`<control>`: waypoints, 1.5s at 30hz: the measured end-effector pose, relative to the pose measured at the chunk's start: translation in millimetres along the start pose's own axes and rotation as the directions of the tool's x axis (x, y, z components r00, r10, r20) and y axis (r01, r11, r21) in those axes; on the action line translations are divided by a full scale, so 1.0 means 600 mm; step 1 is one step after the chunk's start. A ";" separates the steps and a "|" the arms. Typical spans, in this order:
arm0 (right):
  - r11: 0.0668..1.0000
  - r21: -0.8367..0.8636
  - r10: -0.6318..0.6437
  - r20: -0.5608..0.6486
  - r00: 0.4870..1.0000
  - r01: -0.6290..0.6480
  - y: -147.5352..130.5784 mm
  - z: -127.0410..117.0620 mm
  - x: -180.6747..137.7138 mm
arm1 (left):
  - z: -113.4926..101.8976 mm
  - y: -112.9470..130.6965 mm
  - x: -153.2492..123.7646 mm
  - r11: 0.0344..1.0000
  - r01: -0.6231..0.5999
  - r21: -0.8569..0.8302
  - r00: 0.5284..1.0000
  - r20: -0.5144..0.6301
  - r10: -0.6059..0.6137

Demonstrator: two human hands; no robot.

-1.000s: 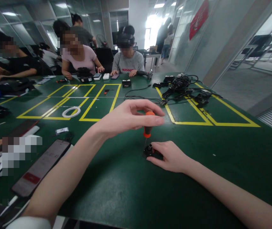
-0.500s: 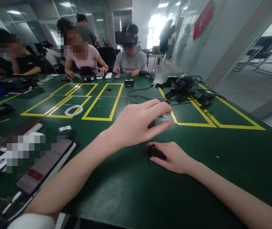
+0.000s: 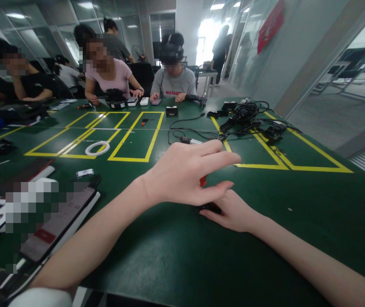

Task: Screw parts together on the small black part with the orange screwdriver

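My left hand (image 3: 188,172) is above the table, thumb and fingers curled around a tool with a red part (image 3: 203,181). It looks like a screwdriver; most of it is hidden by the hand. Below and to the right, my right hand (image 3: 235,211) rests on the table. Its thumb and fingers grip a small black part (image 3: 212,207) from the side. The left thumb overlaps the right hand in view, and whether they touch I cannot tell. What the tool's tip meets is hidden.
The green table (image 3: 284,238) carries yellow tape outlines, a white ring (image 3: 97,148) and a black-and-silver piece (image 3: 190,140). Tangled black cables (image 3: 246,117) lie at the back right. A phone (image 3: 57,224) sits at the left. Several people sit across the table.
My left hand has come down towards my right hand and now covers the top of the black part. The tool's red part has come into sight. My right hand keeps its grip.
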State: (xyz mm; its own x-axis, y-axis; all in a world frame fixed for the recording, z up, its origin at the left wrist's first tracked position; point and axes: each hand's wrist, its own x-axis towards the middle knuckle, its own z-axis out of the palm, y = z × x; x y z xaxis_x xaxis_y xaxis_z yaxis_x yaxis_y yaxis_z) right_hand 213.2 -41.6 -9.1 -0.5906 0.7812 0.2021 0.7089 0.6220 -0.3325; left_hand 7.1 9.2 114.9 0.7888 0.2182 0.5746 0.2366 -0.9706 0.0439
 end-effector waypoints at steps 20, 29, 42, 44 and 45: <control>1.000 -0.002 0.010 0.064 0.998 -0.010 -0.001 -0.006 0.004 | 0.003 -0.006 0.000 0.967 -0.023 0.252 0.993 -0.105 0.051; 1.000 -0.007 0.009 0.067 0.998 -0.009 -0.004 -0.008 0.005 | 0.015 -0.005 0.003 0.990 -0.052 0.127 0.998 -0.024 0.056; 0.999 -0.022 0.028 0.077 0.997 -0.026 -0.004 -0.008 0.005 | 0.016 -0.003 0.004 0.984 -0.069 0.166 0.998 0.011 0.068; 0.999 -0.020 0.031 0.081 0.996 -0.029 -0.003 -0.008 0.005 | 0.017 -0.003 0.004 0.980 -0.050 0.194 0.999 0.010 0.049; 1.000 -0.018 0.025 0.073 0.997 -0.024 -0.003 -0.007 0.005 | 0.017 -0.003 0.004 0.980 -0.051 0.192 0.999 0.008 0.050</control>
State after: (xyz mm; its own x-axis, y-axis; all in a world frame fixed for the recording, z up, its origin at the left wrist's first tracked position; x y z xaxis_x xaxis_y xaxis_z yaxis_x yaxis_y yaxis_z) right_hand 211.8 -40.0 -4.1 -0.5991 0.7908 0.1253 0.7298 0.6037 -0.3207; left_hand 14.1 12.6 107.7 0.8044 0.1701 0.5692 0.3007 -0.9429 -0.1432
